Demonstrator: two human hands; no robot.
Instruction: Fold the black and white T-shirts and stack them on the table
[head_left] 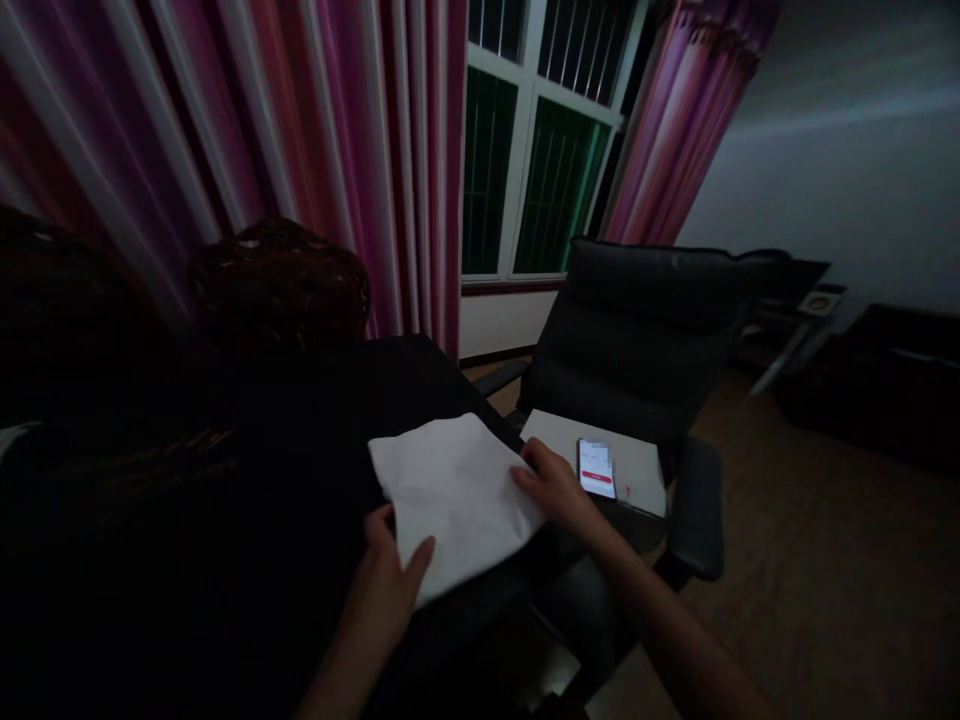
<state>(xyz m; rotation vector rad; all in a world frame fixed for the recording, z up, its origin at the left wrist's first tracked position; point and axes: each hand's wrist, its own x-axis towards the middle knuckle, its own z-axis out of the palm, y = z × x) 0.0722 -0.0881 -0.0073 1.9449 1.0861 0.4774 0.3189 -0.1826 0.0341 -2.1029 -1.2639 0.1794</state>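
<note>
A folded white cloth [461, 490] lies at the corner of the dark table [300, 420], its surface mostly smooth with a few soft creases. My left hand [390, 575] holds its lower left edge, thumb on top and the other fingers curled along the side, partly hidden. At the right edge, my right hand [553, 482] pinches the cloth between thumb and fingers. The cloth's underside cannot be seen.
Beside the table stands a black reclining office chair [637, 330]. A white box [544, 428] rests on its seat, with a lit smartphone [597, 470] on top. Carved wooden chairs [281, 285] line the table's far side, before striped curtains [337, 150].
</note>
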